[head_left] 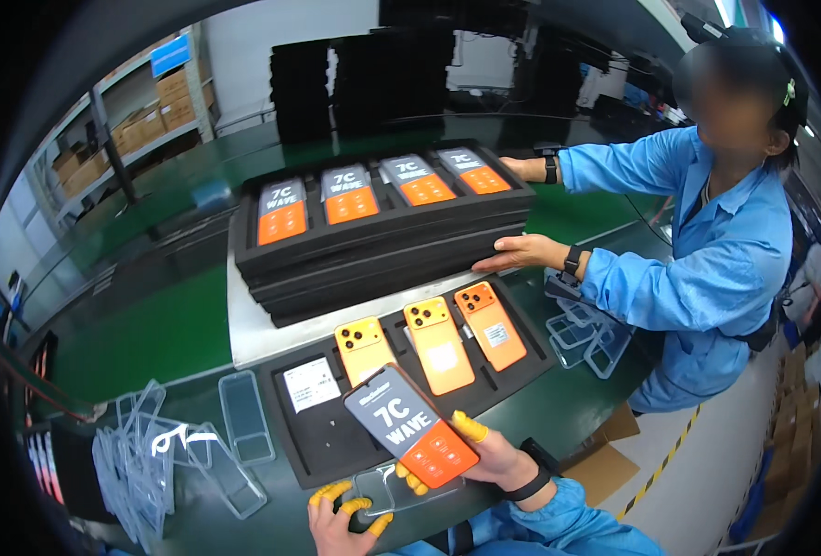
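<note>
your right hand (492,456) fingers grip the phone (410,425), its long axis running far-left to near-right, directly above the clear case (387,488) pinched by your left hand (336,521).

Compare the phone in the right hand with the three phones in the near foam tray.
The held phone shows its screen side with a grey-and-orange film; the tray phones lie back up, orange with camera clusters. The held one is lifted and tilted in the right hand; the tray ones rest flat in slots. Same kind.

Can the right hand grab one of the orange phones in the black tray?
Probably not right now. The right hand is already holding a phone. The orange phones lie close in the tray with nothing covering them.
</note>
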{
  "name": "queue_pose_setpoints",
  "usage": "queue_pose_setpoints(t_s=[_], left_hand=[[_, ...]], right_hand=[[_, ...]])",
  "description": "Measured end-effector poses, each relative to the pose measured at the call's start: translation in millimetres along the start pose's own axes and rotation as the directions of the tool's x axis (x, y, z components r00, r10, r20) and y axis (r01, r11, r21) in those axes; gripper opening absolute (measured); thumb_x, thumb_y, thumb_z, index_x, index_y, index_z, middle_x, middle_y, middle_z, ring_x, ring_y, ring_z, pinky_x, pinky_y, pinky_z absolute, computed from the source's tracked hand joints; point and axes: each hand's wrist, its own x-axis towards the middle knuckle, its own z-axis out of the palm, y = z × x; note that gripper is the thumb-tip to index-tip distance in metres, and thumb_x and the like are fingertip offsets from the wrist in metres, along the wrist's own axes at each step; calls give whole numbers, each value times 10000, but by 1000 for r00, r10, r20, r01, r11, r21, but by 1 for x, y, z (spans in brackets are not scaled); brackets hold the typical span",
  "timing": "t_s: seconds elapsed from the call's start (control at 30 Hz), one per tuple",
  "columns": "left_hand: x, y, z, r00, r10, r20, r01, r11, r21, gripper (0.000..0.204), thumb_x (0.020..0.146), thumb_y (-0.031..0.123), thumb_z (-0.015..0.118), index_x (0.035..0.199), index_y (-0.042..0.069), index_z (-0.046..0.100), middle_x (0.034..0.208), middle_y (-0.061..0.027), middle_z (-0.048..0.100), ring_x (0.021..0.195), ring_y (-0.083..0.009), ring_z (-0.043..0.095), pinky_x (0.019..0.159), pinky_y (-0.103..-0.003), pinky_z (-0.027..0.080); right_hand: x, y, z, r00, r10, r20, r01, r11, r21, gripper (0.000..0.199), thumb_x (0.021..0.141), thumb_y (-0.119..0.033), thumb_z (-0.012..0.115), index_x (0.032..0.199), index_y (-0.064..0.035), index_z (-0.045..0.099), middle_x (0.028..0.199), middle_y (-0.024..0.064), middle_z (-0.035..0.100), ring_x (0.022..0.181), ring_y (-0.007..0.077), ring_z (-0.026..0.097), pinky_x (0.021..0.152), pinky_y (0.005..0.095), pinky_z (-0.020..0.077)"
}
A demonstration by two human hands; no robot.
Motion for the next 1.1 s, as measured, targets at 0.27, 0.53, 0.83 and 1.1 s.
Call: queue_pose_setpoints(t_s=[0.27,0.53,0.83,1.1], left_hand=[[-3,-1,-48,993,-118,-28,114,988,-106,449,638,75,887,1044,20,702,1121,-147,694,1045,-333,668,907,-404,533],[31,30,-46,994,-98,-51,95,994,-53,550,645,78,885,1147,18,668,1294,-179,612,1171,-367,602,991,-405,489],[42,58,-27,840,341,422,-503,780,371,584,750,243,735,1313,121,637,1397,-85,555,1363,-315,476,1176,-600,278],[40,48,-19,820,398,412,-545,763,347,477,724,203,701,1186,85,713,1008,-42,627,1117,-203,627,1147,-591,336]], right_hand=[[3,-38,-5,980,189,62,-189,982,-9,842,1011,-665,290,1488,25,364,1262,335,594,1070,394,673,910,477,559],[6,-22,-10,955,288,76,-273,948,-165,790,1032,-609,324,1473,45,371,1243,326,610,1025,376,699,877,448,580],[-17,-8,-3,809,587,-31,-560,753,-346,677,1046,-503,463,1424,57,476,1122,139,693,933,159,682,845,306,562],[-33,-15,23,892,416,-176,-427,650,-628,563,1025,-350,576,1444,12,472,1140,119,681,998,133,615,912,280,500]])
